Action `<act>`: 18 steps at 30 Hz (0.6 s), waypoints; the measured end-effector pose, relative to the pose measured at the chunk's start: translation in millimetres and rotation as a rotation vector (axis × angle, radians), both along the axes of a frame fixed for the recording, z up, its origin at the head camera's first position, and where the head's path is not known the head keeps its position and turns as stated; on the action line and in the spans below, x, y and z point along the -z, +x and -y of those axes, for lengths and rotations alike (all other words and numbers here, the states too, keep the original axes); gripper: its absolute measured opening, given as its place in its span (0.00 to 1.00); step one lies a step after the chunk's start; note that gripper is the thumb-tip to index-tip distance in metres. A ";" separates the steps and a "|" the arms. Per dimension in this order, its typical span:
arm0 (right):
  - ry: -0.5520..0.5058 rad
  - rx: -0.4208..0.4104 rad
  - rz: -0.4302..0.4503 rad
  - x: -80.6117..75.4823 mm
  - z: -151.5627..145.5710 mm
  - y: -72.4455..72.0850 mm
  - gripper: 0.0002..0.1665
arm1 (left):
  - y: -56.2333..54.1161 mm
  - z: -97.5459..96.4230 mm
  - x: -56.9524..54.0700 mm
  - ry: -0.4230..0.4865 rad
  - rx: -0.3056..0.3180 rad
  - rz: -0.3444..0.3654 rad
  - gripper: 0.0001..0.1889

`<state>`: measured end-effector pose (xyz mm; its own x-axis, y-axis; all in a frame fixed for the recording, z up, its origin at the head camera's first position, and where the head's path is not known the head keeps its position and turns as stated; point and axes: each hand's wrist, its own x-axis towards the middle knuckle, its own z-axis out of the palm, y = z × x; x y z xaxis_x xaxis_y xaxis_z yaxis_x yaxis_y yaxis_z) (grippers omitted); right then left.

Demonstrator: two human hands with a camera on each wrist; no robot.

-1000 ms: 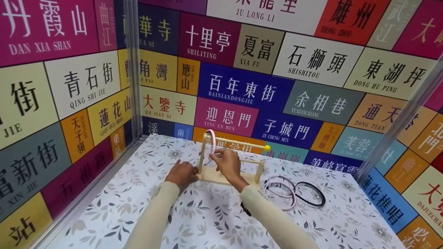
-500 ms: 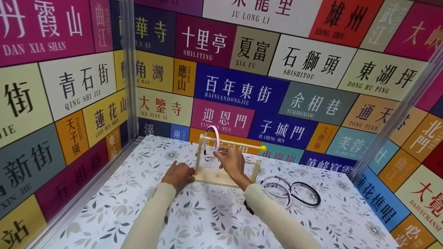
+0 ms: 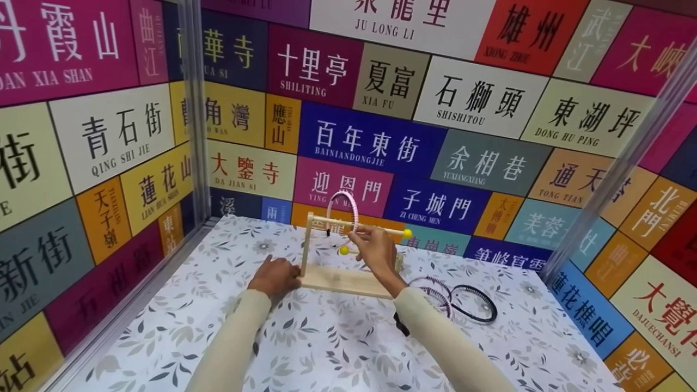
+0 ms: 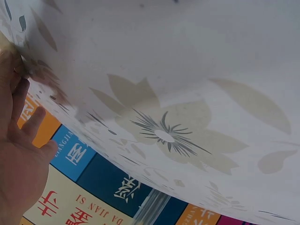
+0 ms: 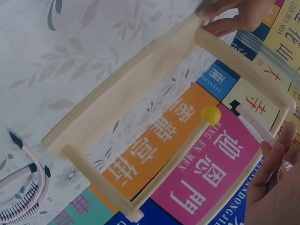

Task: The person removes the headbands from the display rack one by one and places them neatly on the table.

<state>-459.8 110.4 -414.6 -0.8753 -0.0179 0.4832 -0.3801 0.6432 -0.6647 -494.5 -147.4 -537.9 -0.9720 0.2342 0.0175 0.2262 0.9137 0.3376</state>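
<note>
A wooden stand (image 3: 343, 280) with two rods stands on the table in the head view. Its upper rod (image 3: 375, 225) and lower rod (image 5: 176, 159) both end in yellow balls. My right hand (image 3: 375, 250) pinches one leg of a pink toothed headband (image 3: 343, 195), which arches above the upper rod. The headband's free black-tipped leg (image 5: 253, 122) hangs by the rod in the right wrist view; whether the band touches the rod I cannot tell. My left hand (image 3: 275, 277) grips the left end of the stand's base, its fingers (image 5: 225, 23) at the corner.
Right of the stand lie a black headband (image 3: 479, 305) and pink headbands (image 5: 28, 183), overlapping and partly hidden by the right sleeve. A floral cloth (image 3: 305, 348) covers the table. Walls with coloured signs (image 3: 375, 136) rise behind it and on both sides.
My right hand has moved right along the upper rod with the pink headband, which has turned to show a wider arch. The lower rod's yellow ball has come into sight. My left hand stays at the base.
</note>
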 end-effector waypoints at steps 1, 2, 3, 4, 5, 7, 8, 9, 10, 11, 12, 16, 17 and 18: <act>0.002 0.005 -0.001 -0.6 -2.6 -0.4 0.20 | 0.2 0.2 -0.2 -0.001 0.007 -0.006 0.14; 0.007 0.011 -0.007 -1.2 -5.2 -1.0 0.20 | 0.5 0.2 -0.4 -0.007 0.014 -0.013 0.14; 0.010 0.016 -0.017 -1.8 -7.8 -1.7 0.20 | 0.8 0.3 -0.6 -0.013 0.019 -0.021 0.14; 0.010 0.021 -0.026 -2.1 -10.4 -2.3 0.19 | 1.4 0.4 -0.6 -0.012 0.024 -0.028 0.14; 0.013 0.025 -0.036 -2.4 -13.0 -2.7 0.18 | 1.5 0.6 -0.4 -0.009 0.030 -0.039 0.13; 0.014 0.032 -0.052 -3.2 -17.9 -3.6 0.17 | 2.7 0.9 -0.7 -0.004 0.039 -0.057 0.12; 0.011 0.035 -0.055 -3.7 -20.3 -3.7 0.17 | 3.1 1.0 -0.5 0.001 0.041 -0.062 0.12; 0.003 0.036 -0.053 -4.2 -22.8 -4.0 0.17 | 3.2 1.1 -0.3 0.007 0.041 -0.064 0.11; 0.000 0.040 -0.051 -4.7 -25.2 -4.0 0.17 | 3.2 1.2 -0.2 0.011 0.042 -0.064 0.11; 0.001 0.042 -0.050 -5.0 -27.7 -4.2 0.18 | 3.1 1.3 -0.4 0.012 0.042 -0.062 0.11; 0.000 0.048 -0.049 -5.4 -30.3 -4.5 0.19 | 3.2 1.2 -0.4 0.016 0.037 -0.055 0.11; 0.009 0.063 -0.057 -6.9 -41.0 -4.9 0.20 | 0.8 0.5 0.0 0.016 0.019 -0.032 0.11; 0.010 0.065 -0.060 -6.9 -43.9 -5.1 0.20 | 0.4 0.1 0.1 0.018 0.015 -0.029 0.11; 0.009 0.069 -0.061 -7.2 -46.7 -5.0 0.20 | 0.1 -0.3 0.3 0.020 0.010 -0.025 0.11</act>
<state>-464.9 157.1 -407.5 -0.8434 0.0370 0.5360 -0.3744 0.6751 -0.6357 -494.4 -147.1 -538.1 -0.9688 0.2436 0.0462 0.2441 0.9043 0.3504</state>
